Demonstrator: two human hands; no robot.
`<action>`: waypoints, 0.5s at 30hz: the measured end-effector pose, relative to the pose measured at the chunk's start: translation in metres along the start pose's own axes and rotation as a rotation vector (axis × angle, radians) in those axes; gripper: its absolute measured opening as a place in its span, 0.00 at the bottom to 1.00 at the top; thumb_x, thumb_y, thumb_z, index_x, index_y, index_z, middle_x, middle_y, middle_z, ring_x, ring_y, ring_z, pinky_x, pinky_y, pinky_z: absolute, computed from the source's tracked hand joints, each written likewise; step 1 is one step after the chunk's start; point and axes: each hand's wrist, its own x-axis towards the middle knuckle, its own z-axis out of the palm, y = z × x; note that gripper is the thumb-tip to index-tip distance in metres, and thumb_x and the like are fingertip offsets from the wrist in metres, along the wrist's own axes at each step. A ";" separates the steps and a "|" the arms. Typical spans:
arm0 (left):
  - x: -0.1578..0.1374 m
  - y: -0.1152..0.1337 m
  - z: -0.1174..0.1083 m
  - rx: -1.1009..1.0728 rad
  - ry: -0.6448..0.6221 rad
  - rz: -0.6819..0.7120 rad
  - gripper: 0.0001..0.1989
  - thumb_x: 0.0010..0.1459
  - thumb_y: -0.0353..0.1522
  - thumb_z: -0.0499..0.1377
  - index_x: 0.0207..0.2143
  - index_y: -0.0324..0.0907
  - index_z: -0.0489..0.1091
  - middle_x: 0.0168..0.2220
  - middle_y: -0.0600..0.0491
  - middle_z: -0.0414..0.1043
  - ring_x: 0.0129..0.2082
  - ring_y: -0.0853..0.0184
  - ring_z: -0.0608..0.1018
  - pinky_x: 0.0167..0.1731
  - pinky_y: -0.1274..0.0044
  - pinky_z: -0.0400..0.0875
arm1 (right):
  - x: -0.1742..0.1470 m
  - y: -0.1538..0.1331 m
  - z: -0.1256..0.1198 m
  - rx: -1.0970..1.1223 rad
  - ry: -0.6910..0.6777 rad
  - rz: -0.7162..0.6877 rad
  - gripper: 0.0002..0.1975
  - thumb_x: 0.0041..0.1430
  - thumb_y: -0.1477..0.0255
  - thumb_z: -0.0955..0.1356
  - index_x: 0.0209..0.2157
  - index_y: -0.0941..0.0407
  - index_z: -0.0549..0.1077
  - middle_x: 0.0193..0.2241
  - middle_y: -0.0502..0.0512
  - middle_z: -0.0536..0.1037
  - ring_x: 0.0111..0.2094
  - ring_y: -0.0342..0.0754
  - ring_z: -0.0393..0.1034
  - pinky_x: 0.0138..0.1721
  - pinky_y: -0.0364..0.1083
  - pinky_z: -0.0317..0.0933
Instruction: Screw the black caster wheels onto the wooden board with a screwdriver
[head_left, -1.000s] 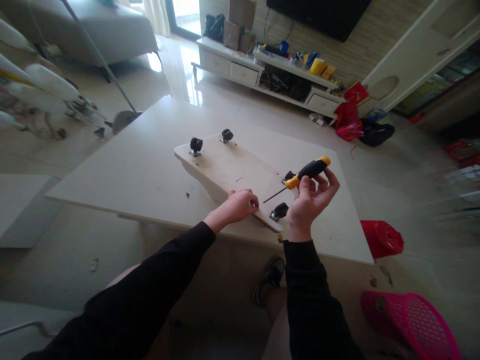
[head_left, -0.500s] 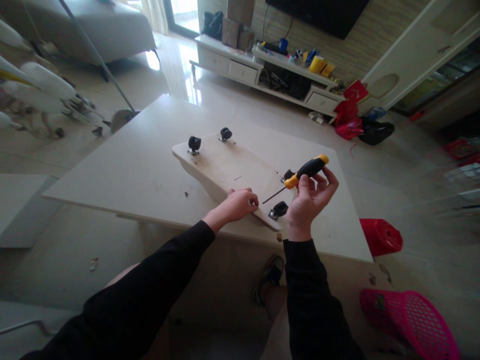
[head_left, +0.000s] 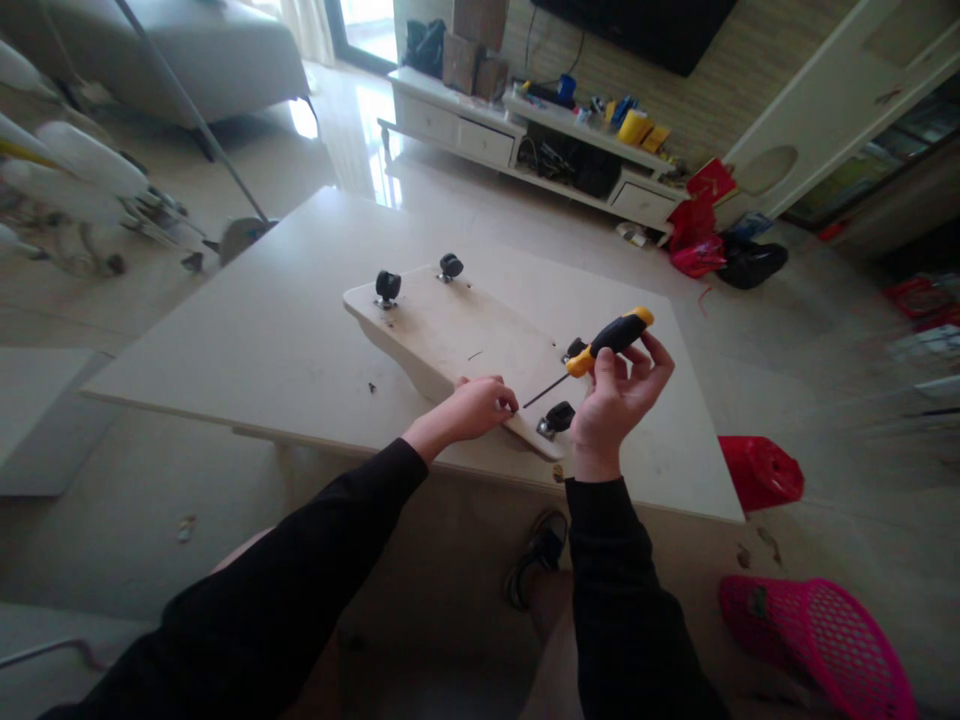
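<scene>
A pale, round-cornered board [head_left: 450, 325] is lying near a white rectangular tabletop's [head_left: 247, 310] front edge, with surface stretching past the board's left end. The left hand [head_left: 476, 408] is resting curled at the board's near edge, its grasp unclear; the right hand [head_left: 616, 398] is holding a yellow-and-black screwdriver [head_left: 589, 360] above the board's right end. A black swivel caster [head_left: 559, 415] is standing between the hands.

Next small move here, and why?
I'd probably ease the screwdriver tip toward the left hand's fingertips. The right hand grips the handle, and the shaft already points there, appearing just short. The left fingers are curled together at the near edge of the white board; whether they pinch anything is too small to tell.
</scene>
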 end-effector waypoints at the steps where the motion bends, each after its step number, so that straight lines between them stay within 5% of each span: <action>1: 0.000 0.000 0.000 0.000 0.003 0.002 0.11 0.66 0.30 0.62 0.44 0.45 0.85 0.49 0.48 0.81 0.50 0.56 0.81 0.62 0.55 0.58 | 0.000 0.000 0.000 0.004 0.000 0.001 0.24 0.57 0.70 0.75 0.54 0.48 0.69 0.44 0.47 0.75 0.40 0.43 0.79 0.44 0.49 0.76; 15: 0.001 0.000 0.000 0.002 0.009 0.016 0.10 0.65 0.32 0.64 0.44 0.46 0.84 0.48 0.48 0.82 0.51 0.55 0.81 0.60 0.58 0.60 | -0.001 0.001 0.000 -0.001 -0.003 0.004 0.24 0.57 0.70 0.75 0.55 0.48 0.70 0.44 0.47 0.75 0.40 0.43 0.79 0.44 0.49 0.76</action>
